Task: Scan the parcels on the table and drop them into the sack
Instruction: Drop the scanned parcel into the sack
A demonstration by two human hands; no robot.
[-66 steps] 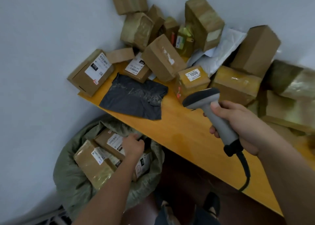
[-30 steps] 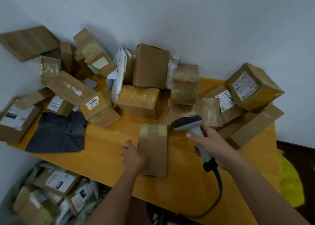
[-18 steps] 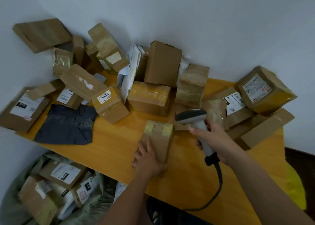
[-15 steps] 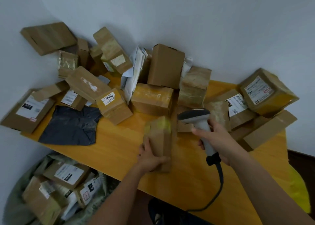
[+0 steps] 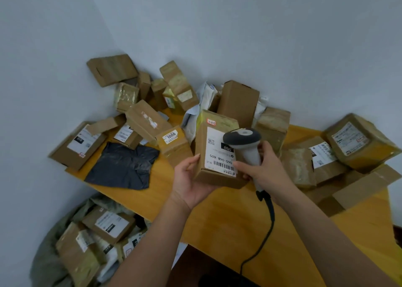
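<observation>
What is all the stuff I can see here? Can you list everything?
held parcel: one, brown with white label, lifted above the table
scanner: one, grey, corded, over the label
table: one, orange-yellow wood, in a wall corner
piled parcels: many, brown, along the table's back
black bag: one, flat on the table's left
sack: one, grey-green, on the floor, holding parcels
left hand: holds the parcel
right hand: grips the scanner

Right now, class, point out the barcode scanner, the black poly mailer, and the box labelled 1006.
barcode scanner (image 5: 242,137): head view, on its dark grey head.
black poly mailer (image 5: 124,166): head view, on its crinkled middle.
box labelled 1006 (image 5: 174,147): head view, on its taped top face below the label.
</observation>
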